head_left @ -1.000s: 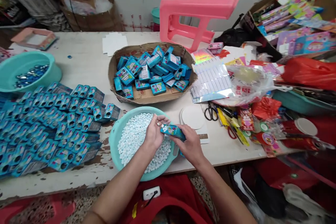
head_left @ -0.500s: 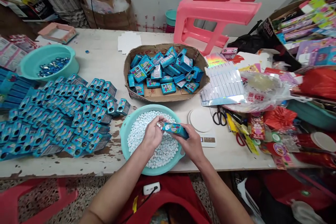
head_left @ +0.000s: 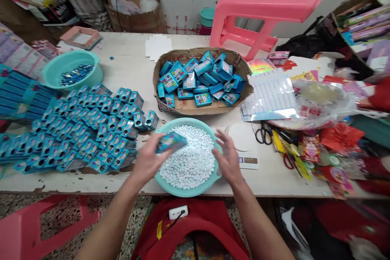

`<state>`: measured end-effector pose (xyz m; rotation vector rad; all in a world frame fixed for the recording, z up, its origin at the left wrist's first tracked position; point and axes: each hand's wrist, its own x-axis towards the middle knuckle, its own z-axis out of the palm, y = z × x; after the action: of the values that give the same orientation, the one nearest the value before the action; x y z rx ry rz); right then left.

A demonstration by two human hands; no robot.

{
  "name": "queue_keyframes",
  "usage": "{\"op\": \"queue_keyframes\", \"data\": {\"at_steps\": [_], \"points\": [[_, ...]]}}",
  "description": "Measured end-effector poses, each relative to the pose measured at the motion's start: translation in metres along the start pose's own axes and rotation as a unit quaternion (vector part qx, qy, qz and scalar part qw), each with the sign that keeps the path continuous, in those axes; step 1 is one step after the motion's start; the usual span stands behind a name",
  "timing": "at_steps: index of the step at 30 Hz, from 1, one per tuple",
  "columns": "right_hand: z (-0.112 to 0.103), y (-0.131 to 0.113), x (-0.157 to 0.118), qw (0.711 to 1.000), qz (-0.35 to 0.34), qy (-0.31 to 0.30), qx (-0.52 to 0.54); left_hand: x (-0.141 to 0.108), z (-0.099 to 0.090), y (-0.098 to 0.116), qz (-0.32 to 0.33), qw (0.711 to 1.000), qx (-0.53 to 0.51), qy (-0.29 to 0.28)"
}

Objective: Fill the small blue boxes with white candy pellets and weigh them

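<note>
A small blue candy box (head_left: 172, 142), smeared by motion, is gripped in my left hand (head_left: 149, 158) above the left side of a turquoise basin (head_left: 161, 185). Pale white-blue candies (head_left: 190, 166) fill that basin. Over the basin's right rim hovers my right hand (head_left: 227, 156), its fingers apart and nothing in it. On the left, many blue boxes (head_left: 91, 122) stand in rows with round holes in their tops. Behind the basin, a cut-down cardboard carton (head_left: 179, 113) contains a heap of similar blue boxes (head_left: 202, 99).
A white kitchen scale (head_left: 248, 162) lies right of the basin, beside black scissors (head_left: 263, 135) and a clutter of packaging. Another turquoise basin (head_left: 97, 75) with shiny blue wrapped pieces is at the back left. An upturned pink stool (head_left: 274, 6) rests at the back.
The blue candy box has passed from my right hand to my left and moved leftward. My right hand has let go and opened. The camera view has shifted slightly.
</note>
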<state>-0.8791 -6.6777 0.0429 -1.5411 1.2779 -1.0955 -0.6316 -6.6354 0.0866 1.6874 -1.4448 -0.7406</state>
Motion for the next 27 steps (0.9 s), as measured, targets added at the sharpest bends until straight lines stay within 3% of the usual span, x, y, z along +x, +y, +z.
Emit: {"op": "queue_keyframes", "data": {"at_steps": [2, 4, 7, 9, 11, 15, 17, 19, 22, 24, 27], "points": [[-0.039, 0.015, -0.005, 0.995, 0.039, 0.092, -0.014, -0.003, -0.020, -0.027, -0.055, 0.983, 0.123, 0.122], [-0.080, 0.031, -0.020, 0.987, 0.087, 0.126, -0.047, 0.000, -0.031, -0.063, -0.105, 0.944, 0.242, 0.199], [-0.115, 0.056, -0.056, 0.982, 0.138, 0.068, -0.107, 0.011, -0.027, -0.116, -0.157, 0.908, 0.345, 0.178], [-0.116, 0.071, -0.080, 0.976, 0.150, 0.022, -0.156, 0.018, -0.016, -0.141, -0.170, 0.895, 0.384, 0.151], [-0.105, 0.085, -0.097, 0.969, 0.161, 0.012, -0.190, 0.022, -0.007, -0.153, -0.164, 0.885, 0.412, 0.140], [-0.088, 0.096, -0.113, 0.963, 0.209, 0.057, -0.162, 0.021, 0.001, -0.139, -0.117, 0.888, 0.410, 0.173], [-0.094, 0.090, -0.112, 0.957, 0.233, 0.103, -0.139, 0.014, 0.013, -0.121, -0.064, 0.918, 0.357, 0.162], [-0.105, 0.078, -0.108, 0.948, 0.247, 0.164, -0.116, 0.004, 0.036, -0.105, -0.026, 0.957, 0.273, 0.096], [-0.116, 0.053, -0.096, 0.941, 0.231, 0.234, -0.081, -0.010, 0.085, -0.091, -0.068, 0.979, 0.190, 0.012], [-0.110, 0.036, -0.084, 0.949, 0.201, 0.236, -0.063, -0.011, 0.114, -0.086, -0.123, 0.979, 0.162, 0.028], [-0.080, 0.015, -0.066, 0.973, 0.155, 0.166, -0.040, 0.000, 0.140, -0.079, -0.181, 0.980, 0.047, 0.067]]}}
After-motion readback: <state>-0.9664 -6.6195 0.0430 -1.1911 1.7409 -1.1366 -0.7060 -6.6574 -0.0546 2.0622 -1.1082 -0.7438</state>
